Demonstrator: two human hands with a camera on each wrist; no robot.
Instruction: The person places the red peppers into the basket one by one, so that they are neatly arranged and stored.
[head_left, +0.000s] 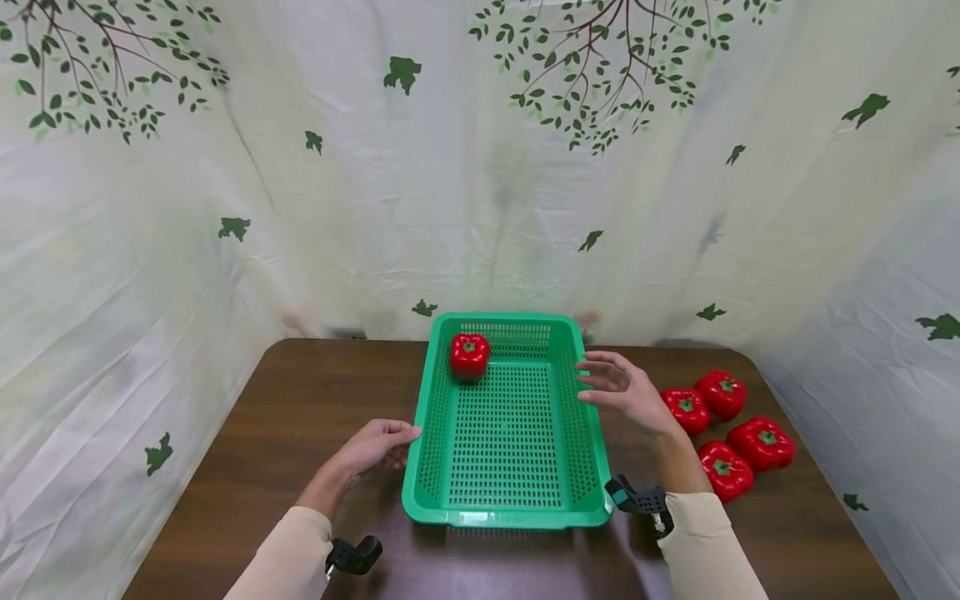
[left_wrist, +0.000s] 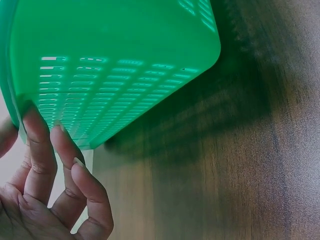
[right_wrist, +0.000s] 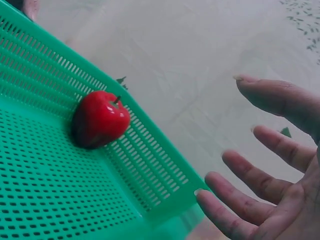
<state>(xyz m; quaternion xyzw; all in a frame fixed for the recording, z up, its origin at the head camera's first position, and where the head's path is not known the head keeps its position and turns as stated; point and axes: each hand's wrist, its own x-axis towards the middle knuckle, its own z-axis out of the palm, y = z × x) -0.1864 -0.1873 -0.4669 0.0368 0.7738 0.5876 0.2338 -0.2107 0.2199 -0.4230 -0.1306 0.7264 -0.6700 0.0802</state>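
Note:
A green plastic basket (head_left: 504,433) with slotted walls sits on the table. My left hand (head_left: 378,446) pinches its left rim; in the left wrist view the thumb is over the rim and the index finger (left_wrist: 37,132) beneath it, the other fingers bent beside the wall. One red bell pepper (head_left: 469,357) stands in the basket's far left corner, stem up, against the wall (right_wrist: 145,145) in the right wrist view. My right hand (head_left: 618,385) is held at the right rim, fingers spread and thumb apart, with nothing in its grasp.
Several more red bell peppers (head_left: 761,443) lie grouped on the right of the brown table (head_left: 330,375), beside my right forearm. A pale curtain (head_left: 360,208) printed with leaves hangs behind the table and on both sides. Black camera mounts (head_left: 356,556) are strapped at both wrists.

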